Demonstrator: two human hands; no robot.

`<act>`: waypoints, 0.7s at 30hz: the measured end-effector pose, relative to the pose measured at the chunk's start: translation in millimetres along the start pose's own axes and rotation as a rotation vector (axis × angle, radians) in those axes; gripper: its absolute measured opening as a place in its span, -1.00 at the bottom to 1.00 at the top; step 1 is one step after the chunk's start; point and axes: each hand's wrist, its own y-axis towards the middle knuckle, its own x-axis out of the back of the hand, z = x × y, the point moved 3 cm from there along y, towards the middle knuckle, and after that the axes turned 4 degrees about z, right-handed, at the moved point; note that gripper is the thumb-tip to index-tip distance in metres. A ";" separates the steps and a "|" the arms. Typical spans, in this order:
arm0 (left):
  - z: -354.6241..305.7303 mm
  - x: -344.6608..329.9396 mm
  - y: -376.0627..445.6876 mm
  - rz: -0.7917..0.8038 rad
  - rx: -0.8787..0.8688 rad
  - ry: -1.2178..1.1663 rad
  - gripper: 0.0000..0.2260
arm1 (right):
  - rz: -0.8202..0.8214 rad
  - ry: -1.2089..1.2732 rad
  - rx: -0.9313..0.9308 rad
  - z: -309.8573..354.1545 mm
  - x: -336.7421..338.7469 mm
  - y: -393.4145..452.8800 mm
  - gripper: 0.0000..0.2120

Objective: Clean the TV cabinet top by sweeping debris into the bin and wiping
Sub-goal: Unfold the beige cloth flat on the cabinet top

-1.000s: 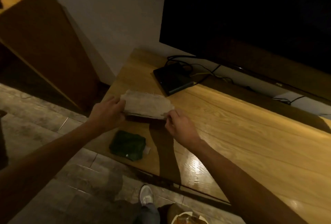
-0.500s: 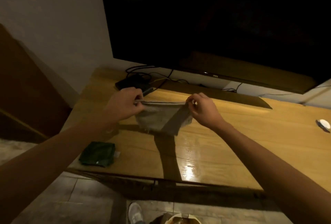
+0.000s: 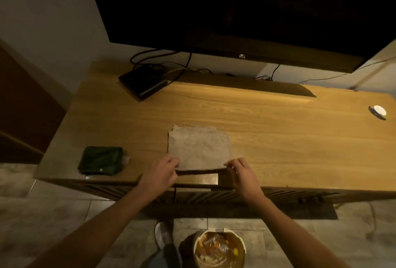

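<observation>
Left hand (image 3: pixel 159 174) and right hand (image 3: pixel 243 172) each pinching the near corners of the cloth (image 3: pixel 199 147) spread flat beyond them

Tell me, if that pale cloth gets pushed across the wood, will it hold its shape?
Probably not. The cloth looks thin and limp, with a frayed far edge, so it should bunch up. The cabinet top looks glossy, so it would likely slide easily. Both hands pinch its near corners.

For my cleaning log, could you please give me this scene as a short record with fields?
surface: light wooden cabinet top
cloth: pale beige rectangular cloth, spread flat
left hand: pinching cloth's near-left corner
right hand: pinching cloth's near-right corner
other items: dark green folded cloth, flat black box
bin: round bin on floor, holding rubbish
</observation>
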 end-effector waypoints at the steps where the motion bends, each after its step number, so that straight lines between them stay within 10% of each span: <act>1: 2.4 -16.0 -6.8 -0.001 -0.002 0.042 -0.86 | 0.003 0.014 -0.012 -5.2 -10.2 -8.1 -0.82; 10: -8.9 -46.8 4.3 -0.167 -0.042 0.186 -0.76 | -0.190 -0.251 0.070 20.3 -27.4 -10.3 -0.74; 21: -10.9 -84.7 79.2 -0.148 0.242 0.343 -0.44 | 0.005 -0.317 0.058 28.9 -82.8 72.6 -0.46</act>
